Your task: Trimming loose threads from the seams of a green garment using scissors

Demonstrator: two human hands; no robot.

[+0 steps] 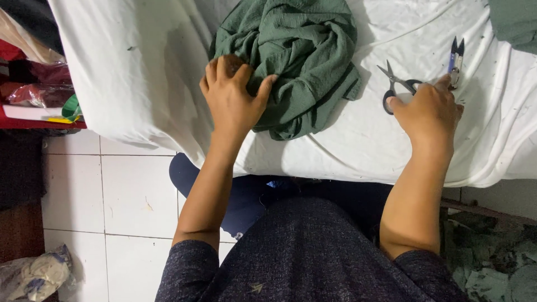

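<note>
Left hand is pressing flat, open-fingered, on the green cloth; right hand is closing its grip on the thread snips. Risk: scissors just beside, points could be nicking knuckles or the cloth.

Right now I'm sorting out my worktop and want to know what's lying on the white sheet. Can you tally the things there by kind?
Green crumpled cloth bundles: 1, under the left hand
Black-handled scissors: 1, at the right hand
Small thread snips: 1, by the right hand's fingertips
Total on the white sheet: 3
A further bit of green cloth is cut off at the top right corner; not counted.
</note>
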